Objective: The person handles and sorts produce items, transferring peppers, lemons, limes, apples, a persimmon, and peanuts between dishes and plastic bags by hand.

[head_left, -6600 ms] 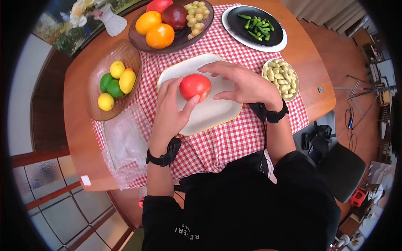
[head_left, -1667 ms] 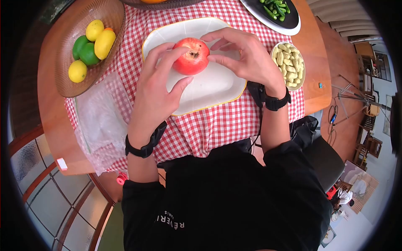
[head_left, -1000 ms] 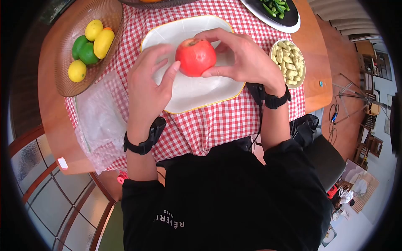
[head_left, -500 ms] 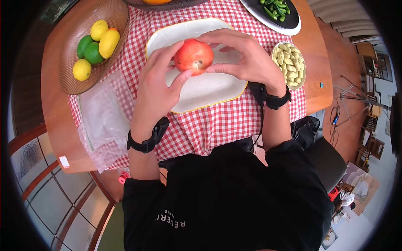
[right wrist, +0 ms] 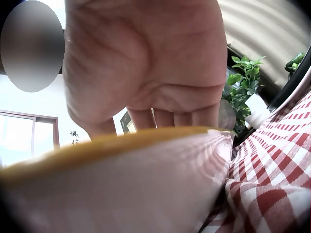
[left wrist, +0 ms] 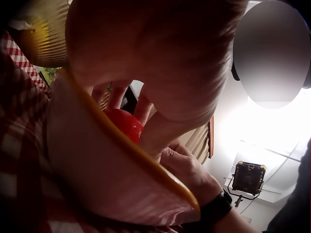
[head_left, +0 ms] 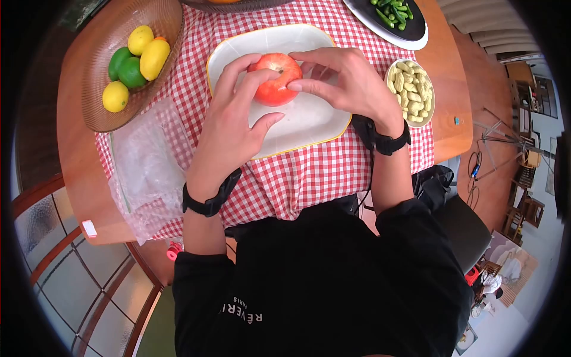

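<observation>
Over the white dish with a yellow rim (head_left: 315, 134), both hands are on a red apple (head_left: 270, 92), its pale, dimpled end turned up. My right hand (head_left: 357, 83) grips it from the right, thumb at its near right side and fingers on its far side. The fingers of my left hand (head_left: 232, 119) curve over its left and top, while the left thumb stands apart from it. In the left wrist view, part of the apple (left wrist: 125, 124) shows behind the dish wall. In the right wrist view, the dish rim hides the right fingertips and the apple.
To the left, a brown ribbed bowl (head_left: 95, 89) holds lemons and green limes, with a clear plastic bag (head_left: 146, 163) near it. Peanuts (head_left: 410, 92) fill a bowl on the right. Green peppers (head_left: 389, 13) lie on a black plate at the back. A checked cloth (head_left: 309, 184) lies underneath.
The apple has been turned over between the hands, different ends coming to face up. The left thumb has come off it since half a second ago. Earlier the view tipped down toward the dish.
</observation>
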The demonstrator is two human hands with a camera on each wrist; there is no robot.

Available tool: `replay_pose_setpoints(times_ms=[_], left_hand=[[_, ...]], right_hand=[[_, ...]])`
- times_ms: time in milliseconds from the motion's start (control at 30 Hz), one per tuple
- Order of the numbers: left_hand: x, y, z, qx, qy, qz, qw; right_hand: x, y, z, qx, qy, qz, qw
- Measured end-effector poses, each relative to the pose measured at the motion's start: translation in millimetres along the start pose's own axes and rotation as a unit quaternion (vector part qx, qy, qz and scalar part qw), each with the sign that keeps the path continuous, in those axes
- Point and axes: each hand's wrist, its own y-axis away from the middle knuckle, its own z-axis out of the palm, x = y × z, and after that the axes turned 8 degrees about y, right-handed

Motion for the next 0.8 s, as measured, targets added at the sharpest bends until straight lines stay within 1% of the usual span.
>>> replay_pose_setpoints(times_ms=[67, 133, 167, 233, 267, 333, 367, 400, 433, 467, 533, 600, 633, 667, 700, 733, 767, 800], left_hand=[[-4, -1, -1, 0.012, -0.003, -0.009, 1.0], [-7, 0, -1, 0.022, -0.001, -0.022, 1.0], [-8, 0, -1, 0.029, 0.002, -0.028, 0.999], [-8, 2, 0, 0.035, 0.008, -0.037, 0.999], [-8, 2, -1, 0.032, 0.002, -0.03, 0.999], [-8, 0, -2, 0.03, -0.007, -0.019, 0.999], [-9, -1, -1, 0.021, 0.023, -0.026, 0.999], [-10, 0, 0, 0.01, 0.054, -0.034, 0.998], [-7, 0, 0, 0.008, 0.055, -0.034, 0.998], [-1, -1, 0, 0.007, 0.047, -0.046, 0.998], [1, 1, 3, 0.004, 0.042, -0.06, 0.997], [-1, 2, 6, -0.008, -0.005, -0.027, 1.0], [-2, 1, 5, -0.007, -0.007, -0.025, 1.0], [-2, 1, 3, -0.007, 0.002, -0.041, 0.999], [-2, 1, 2, -0.007, 0.012, -0.059, 0.998], [-2, 1, 2, -0.007, 0.012, -0.06, 0.998], [-2, 1, 1, -0.004, 0.005, -0.063, 0.998], [-2, 2, 1, 0.0, -0.003, -0.067, 0.998]], right_hand=[[0, -3, 0, 0.019, -0.012, -0.006, 1.0], [-1, -3, 1, 0.086, -0.041, -0.108, 0.99], [1, -4, 2, 0.085, -0.042, -0.106, 0.99], [5, -4, 4, 0.069, 0.005, -0.182, 0.981], [3, -2, 3, 0.068, 0.005, -0.181, 0.981], [-2, -3, -2, 0.038, -0.011, -0.123, 0.992], [-1, -4, -3, 0.041, -0.01, -0.125, 0.991], [1, -3, -4, 0.018, -0.005, -0.096, 0.995], [2, -1, -4, -0.006, -0.002, -0.066, 0.998], [1, 0, -4, -0.006, -0.002, -0.063, 0.998], [-4, 0, -4, -0.062, 0.014, 0.043, 0.997], [-6, 0, -3, -0.059, 0.014, 0.051, 0.997], [-6, -1, -2, -0.053, 0.014, 0.057, 0.997], [-3, -2, -1, -0.051, 0.014, 0.055, 0.997], [1, -2, 2, -0.001, 0.004, 0.014, 1.0], [3, -2, 4, 0.047, -0.007, -0.025, 0.999], [4, -2, 4, 0.045, -0.008, -0.024, 0.999], [3, -2, 2, 0.065, -0.025, -0.059, 0.996]])
